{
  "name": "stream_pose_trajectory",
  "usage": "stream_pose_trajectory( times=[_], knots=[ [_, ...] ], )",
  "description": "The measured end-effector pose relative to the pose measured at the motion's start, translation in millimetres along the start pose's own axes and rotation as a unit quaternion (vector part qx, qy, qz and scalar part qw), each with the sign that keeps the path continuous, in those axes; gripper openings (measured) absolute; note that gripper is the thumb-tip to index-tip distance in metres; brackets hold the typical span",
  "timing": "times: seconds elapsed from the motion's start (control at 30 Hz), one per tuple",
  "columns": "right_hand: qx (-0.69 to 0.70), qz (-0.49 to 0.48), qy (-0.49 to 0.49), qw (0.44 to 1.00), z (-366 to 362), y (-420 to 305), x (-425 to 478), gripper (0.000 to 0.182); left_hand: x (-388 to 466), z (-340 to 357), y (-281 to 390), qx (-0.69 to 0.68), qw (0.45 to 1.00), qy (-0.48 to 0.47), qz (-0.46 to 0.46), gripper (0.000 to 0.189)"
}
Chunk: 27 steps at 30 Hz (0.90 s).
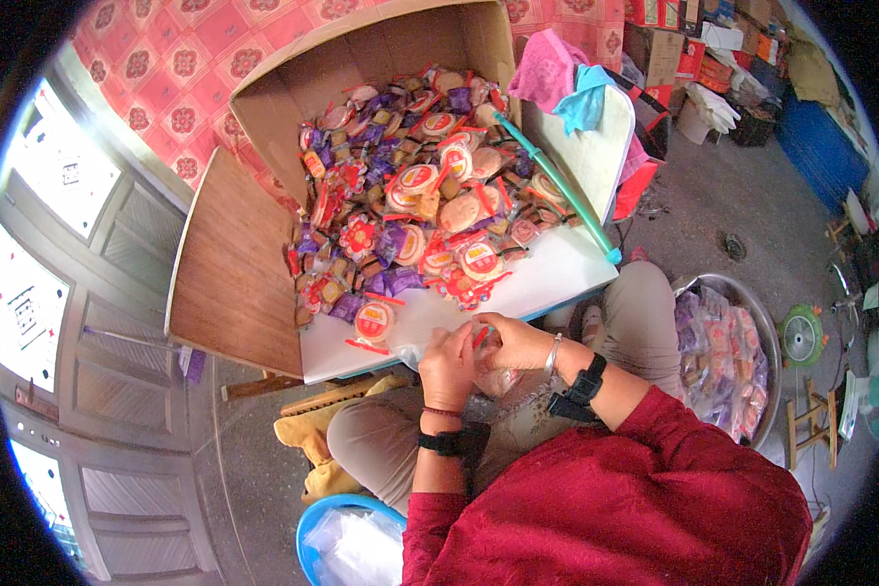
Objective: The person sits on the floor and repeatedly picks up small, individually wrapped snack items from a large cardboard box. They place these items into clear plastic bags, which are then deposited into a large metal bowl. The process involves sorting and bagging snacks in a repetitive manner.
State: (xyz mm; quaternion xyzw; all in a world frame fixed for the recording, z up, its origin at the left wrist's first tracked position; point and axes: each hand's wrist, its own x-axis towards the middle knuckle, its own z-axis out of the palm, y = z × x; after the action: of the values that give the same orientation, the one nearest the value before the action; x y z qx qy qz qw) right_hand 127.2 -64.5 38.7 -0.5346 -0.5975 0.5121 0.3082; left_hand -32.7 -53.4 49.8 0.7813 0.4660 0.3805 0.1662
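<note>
Both of my hands meet over my lap at the table's front edge. My left hand (445,368) pinches a clear plastic bag (499,382) that hangs below the fingers with some packed pieces inside. My right hand (514,344) closes on the same bag from the other side, with a bit of red wrapping showing between the fingers. Exact finger contact is partly hidden. Just beyond, one round wrapped cracker (373,321) lies on the white tabletop (564,275). Behind it rises a large heap of individually wrapped snacks (410,183), spilling from an open cardboard box (381,55).
A wooden board (234,271) flanks the heap on the left; a green stick (557,176) slants along its right. Pink and blue cloths (549,69) hang over a white panel. A metal basin (773,366) holds filled bags. A blue tub (308,527) holds clear bags (355,549).
</note>
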Motion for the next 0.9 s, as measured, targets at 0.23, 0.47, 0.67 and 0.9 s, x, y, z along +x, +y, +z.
stream_pose_trajectory(
  times=[0.23, 0.47, 0.67, 0.9],
  knots=[
    [0.084, 0.045, -0.003, 0.995, 1, 20, 7, 0.033, -12, 1, -5, -0.092, 0.995, 0.040, 0.022, 0.021],
    [0.268, 0.056, -0.025, 0.962, -3, 8, -1, 0.024, -44, 11, -36, -0.308, 0.873, 0.178, -0.333, 0.025],
    [0.269, 0.082, -0.061, 0.958, 4, 8, 1, 0.026, -51, 22, -39, -0.677, 0.603, -0.065, -0.418, 0.030],
    [0.290, 0.013, -0.156, 0.944, -7, 8, -12, 0.031, -51, 10, -33, -0.698, 0.615, -0.090, -0.356, 0.027]
  ],
)
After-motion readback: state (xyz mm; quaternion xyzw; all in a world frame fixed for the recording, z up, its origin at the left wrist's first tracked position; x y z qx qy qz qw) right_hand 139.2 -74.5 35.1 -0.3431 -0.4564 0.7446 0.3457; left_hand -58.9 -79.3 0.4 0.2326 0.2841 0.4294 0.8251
